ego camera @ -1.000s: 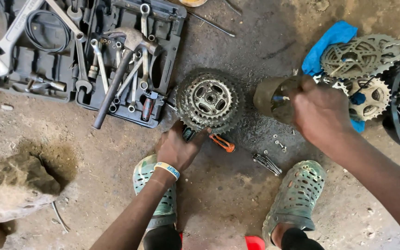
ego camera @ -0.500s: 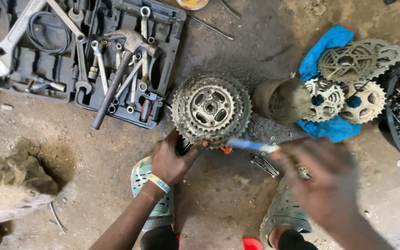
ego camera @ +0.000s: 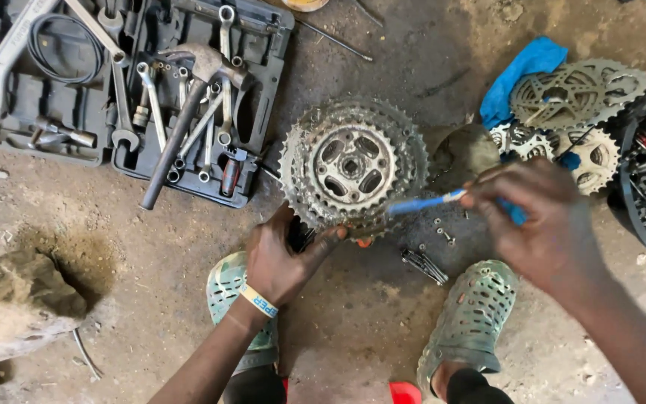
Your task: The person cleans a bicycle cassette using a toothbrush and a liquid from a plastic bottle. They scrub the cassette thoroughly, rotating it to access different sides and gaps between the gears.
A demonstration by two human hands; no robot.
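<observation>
Cassette: a dirty stack of bicycle sprockets (ego camera: 351, 166) is seen at centre on the dirt floor, just right of the open tool case (ego camera: 211, 142).
Left hand (ego camera: 284, 258): closed on the near edge of the sprockets.
Right hand (ego camera: 543, 224): pinched shut around a blue brush (ego camera: 424, 203), whose tip is laid against the sprockets' right rim.
Far right: loose chainrings (ego camera: 573, 93) are piled on a blue cloth (ego camera: 525, 71).

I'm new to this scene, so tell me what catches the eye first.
At the centre, a grimy stack of toothed sprockets is propped by the left hand, while the right hand points a blue-handled brush at its teeth. An open tool case with spanners and a hammer lies upper left; loose sprockets on a blue cloth lie upper right.
</observation>
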